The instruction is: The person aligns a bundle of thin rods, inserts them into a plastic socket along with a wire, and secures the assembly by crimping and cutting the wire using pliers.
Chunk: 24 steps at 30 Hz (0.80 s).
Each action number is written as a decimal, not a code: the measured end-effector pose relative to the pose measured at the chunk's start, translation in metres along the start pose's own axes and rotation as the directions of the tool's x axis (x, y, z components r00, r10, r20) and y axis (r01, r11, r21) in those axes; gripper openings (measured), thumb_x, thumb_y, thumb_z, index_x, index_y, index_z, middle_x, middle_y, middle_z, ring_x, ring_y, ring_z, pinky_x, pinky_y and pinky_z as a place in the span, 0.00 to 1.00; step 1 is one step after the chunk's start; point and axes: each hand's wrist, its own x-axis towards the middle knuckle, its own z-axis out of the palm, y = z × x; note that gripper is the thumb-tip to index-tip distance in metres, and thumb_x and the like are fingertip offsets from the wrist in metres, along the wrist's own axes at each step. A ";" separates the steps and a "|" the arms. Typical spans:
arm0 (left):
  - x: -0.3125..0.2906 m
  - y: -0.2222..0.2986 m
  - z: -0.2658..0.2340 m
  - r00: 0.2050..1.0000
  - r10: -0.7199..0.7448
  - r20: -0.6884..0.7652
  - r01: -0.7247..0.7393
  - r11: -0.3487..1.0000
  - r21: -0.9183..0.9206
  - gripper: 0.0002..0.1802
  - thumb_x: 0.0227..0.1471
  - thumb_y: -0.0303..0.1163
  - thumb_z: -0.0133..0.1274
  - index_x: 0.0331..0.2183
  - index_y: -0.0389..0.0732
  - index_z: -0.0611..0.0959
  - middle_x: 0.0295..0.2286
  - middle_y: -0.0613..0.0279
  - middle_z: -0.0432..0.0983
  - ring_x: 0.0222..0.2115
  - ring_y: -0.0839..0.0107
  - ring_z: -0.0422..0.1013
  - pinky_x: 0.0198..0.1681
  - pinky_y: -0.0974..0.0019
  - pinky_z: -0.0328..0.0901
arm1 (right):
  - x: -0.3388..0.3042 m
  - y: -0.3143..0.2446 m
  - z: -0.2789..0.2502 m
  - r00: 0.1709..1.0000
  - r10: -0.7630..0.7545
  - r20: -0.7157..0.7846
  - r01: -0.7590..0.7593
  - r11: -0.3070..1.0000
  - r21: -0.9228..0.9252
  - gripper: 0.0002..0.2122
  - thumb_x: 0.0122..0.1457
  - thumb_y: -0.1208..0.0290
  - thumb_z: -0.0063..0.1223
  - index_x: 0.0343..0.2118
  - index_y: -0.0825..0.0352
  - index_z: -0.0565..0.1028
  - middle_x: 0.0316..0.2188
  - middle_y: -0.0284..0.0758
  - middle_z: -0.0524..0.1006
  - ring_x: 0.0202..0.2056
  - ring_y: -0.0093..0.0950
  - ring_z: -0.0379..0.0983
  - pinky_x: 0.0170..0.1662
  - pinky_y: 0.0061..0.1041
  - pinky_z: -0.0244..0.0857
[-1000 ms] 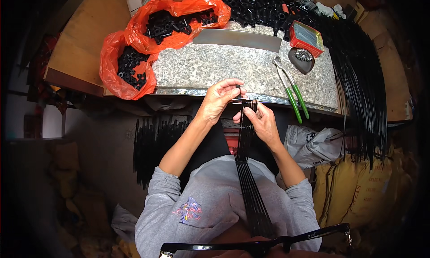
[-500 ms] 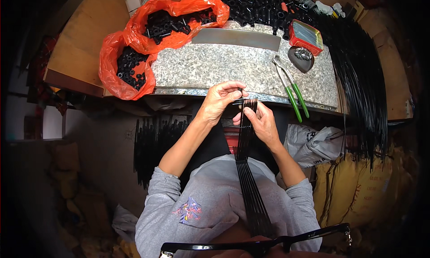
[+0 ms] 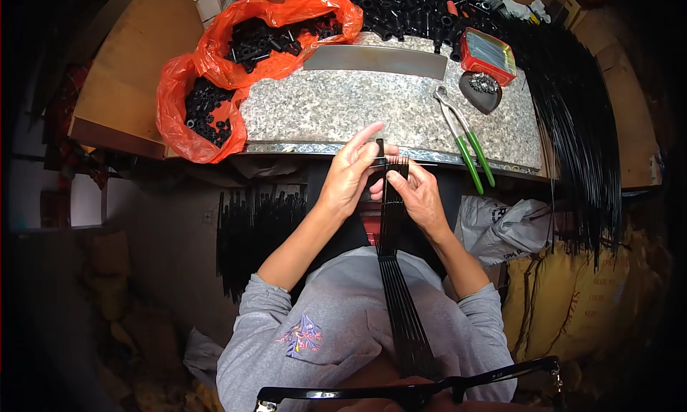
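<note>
My left hand (image 3: 345, 177) pinches a short black plastic tube-like part (image 3: 380, 150) upright between thumb and fingers, its index finger stretched out. Right beside it, my right hand (image 3: 424, 201) is closed round the upper end of a bundle of thin black umbrella ribs (image 3: 391, 229), thumb pressed on the front. Several rib tips stick up past that thumb. The ribs run down over my lap to my chest, joined partway along. A thin wire-like piece (image 3: 428, 164) crosses near the right fingers; what it joins is hidden.
Green-handled pliers (image 3: 465, 140) lie at the speckled worktop's right front edge. Behind them are a dark dish of metal bits (image 3: 480, 92) and a red box (image 3: 488, 57). Orange bags (image 3: 172, 118) of black parts stand left, a flat metal strip (image 3: 375, 60) behind, long black ribs (image 3: 580, 140) at right.
My left index finger has lifted and stretched away from the pinch, and more of the black tube part shows above the ribs. My right hand keeps its hold, almost unmoved.
</note>
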 end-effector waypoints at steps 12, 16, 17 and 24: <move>-0.014 -0.021 -0.005 0.823 0.567 0.010 -0.447 0.638 0.626 0.05 0.45 0.15 0.49 0.30 0.29 0.74 0.30 0.59 0.70 0.31 0.77 0.69 0.34 0.77 0.66 | -0.003 0.002 0.008 0.985 -0.108 -0.135 0.096 0.991 -0.096 0.11 0.57 0.73 0.44 0.41 0.73 0.69 0.24 0.39 0.76 0.26 0.24 0.75 0.28 0.19 0.69; -0.015 -0.020 -0.007 0.841 0.541 0.014 -0.425 0.645 0.635 0.03 0.46 0.15 0.48 0.27 0.29 0.74 0.31 0.58 0.70 0.31 0.76 0.69 0.36 0.75 0.66 | -0.004 0.001 0.007 0.987 -0.098 -0.125 0.082 0.988 -0.131 0.11 0.57 0.74 0.43 0.41 0.74 0.69 0.23 0.39 0.77 0.25 0.24 0.75 0.27 0.19 0.69; -0.016 -0.020 -0.007 0.841 0.540 0.014 -0.425 0.645 0.635 0.03 0.46 0.15 0.48 0.27 0.29 0.74 0.31 0.58 0.70 0.31 0.76 0.69 0.36 0.75 0.66 | -0.003 0.001 0.008 0.987 -0.098 -0.126 0.082 0.988 -0.130 0.11 0.57 0.74 0.43 0.41 0.74 0.69 0.23 0.39 0.77 0.25 0.24 0.75 0.27 0.19 0.69; -0.017 -0.026 0.002 0.896 0.430 -0.108 -0.357 0.845 0.399 0.08 0.50 0.18 0.47 0.35 0.30 0.70 0.31 0.57 0.69 0.28 0.76 0.68 0.35 0.75 0.65 | -0.002 0.000 0.007 0.981 -0.133 -0.138 0.108 0.979 -0.171 0.11 0.57 0.76 0.43 0.42 0.74 0.68 0.23 0.38 0.76 0.25 0.23 0.75 0.28 0.18 0.69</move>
